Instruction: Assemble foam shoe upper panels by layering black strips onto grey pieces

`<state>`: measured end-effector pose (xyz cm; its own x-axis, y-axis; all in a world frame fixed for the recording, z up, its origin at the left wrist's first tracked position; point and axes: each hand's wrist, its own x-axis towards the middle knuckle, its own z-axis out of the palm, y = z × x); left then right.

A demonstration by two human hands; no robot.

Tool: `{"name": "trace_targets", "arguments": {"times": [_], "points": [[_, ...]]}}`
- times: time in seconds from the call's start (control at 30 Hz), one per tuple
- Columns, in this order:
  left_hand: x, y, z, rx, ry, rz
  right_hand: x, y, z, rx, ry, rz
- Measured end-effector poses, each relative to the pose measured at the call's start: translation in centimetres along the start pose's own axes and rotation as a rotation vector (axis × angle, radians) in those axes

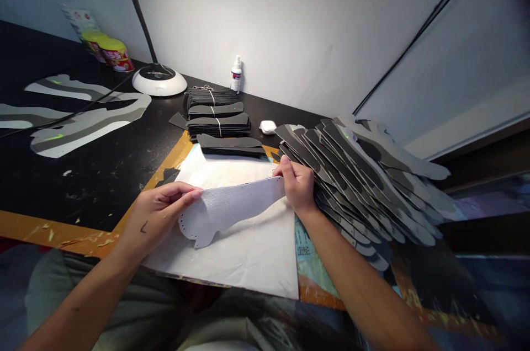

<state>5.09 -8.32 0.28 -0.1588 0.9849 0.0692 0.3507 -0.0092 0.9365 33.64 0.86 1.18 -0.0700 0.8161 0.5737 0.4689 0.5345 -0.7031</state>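
A pale shoe-upper piece (232,205) with a woven-looking face and small holes along its edges is stretched between my two hands. My left hand (159,216) pinches its upper left edge between thumb and fingers. At the piece's narrow right end, my right hand (297,182) grips it with the thumb on top. The piece is held tilted just over a white sheet (256,251) on the table. Beyond it lies a short stack of dark curved strips (232,144). Close to my right hand is a large fanned pile of grey and black shoe-upper pieces (356,180).
Banded bundles of dark strips (217,119) lie at the back near a white spray bottle (236,74) and a small white case (268,127). A lamp base (159,80), two yellow-lidded tubs (116,54) and several grey pieces (91,125) are on the left. A cable crosses those pieces.
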Motion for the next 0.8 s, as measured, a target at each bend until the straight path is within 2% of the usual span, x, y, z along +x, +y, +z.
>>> {"name": "trace_targets", "arguments": {"times": [0.17,0.27,0.47,0.6,0.73,0.8], "points": [[-0.02,0.23,-0.14,-0.001,0.020,0.003,-0.01,-0.46,-0.51,0.038,-0.189,-0.234],[-0.07,0.29,-0.14,0.003,0.040,0.012,-0.02,-0.54,-0.31,0.006,-0.201,-0.349],[-0.14,0.44,0.10,0.001,0.063,0.022,0.14,-0.31,-0.03,-0.066,-0.221,-0.273],[-0.04,0.68,0.18,-0.104,0.072,0.011,0.25,-0.36,-0.16,-0.058,-0.213,-0.234],[-0.10,0.69,0.27,-0.265,0.040,-0.025,0.29,-0.23,-0.18,-0.033,-0.141,-0.276],[-0.30,0.69,0.40,-0.261,0.070,0.033,0.22,-0.11,-0.19,-0.070,-0.128,-0.287]]}}
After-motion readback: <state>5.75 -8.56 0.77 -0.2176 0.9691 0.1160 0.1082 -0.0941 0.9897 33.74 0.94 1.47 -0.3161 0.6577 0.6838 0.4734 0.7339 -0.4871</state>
